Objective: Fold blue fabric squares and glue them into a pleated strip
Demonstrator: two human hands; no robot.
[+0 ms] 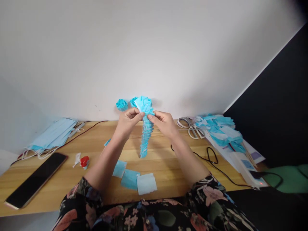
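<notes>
A light-blue pleated strip (146,136), crinkled like mask fabric, hangs down above the table from between my hands. Its top fans out into a gathered ruffle (143,104). My left hand (130,120) is closed, thumb and fingers pinching the ruffle's lower left edge. On the opposite side, my right hand (165,122) pinches the strip in the same way, the two thumbs almost meeting. Behind the ruffle sits a blue fabric rosette (133,101), partly hidden. Another rosette (122,105) shows left of it. Below my hands lie cut blue squares, a pale one (147,183) nearest my right side.
Face masks (54,133) are stacked at the left, beyond a phone (36,179). A small red item (84,162) lies nearby. Right are scissors (195,131), a heap of blue fabric scraps (222,130), a black cable (216,165) and a power strip (249,170).
</notes>
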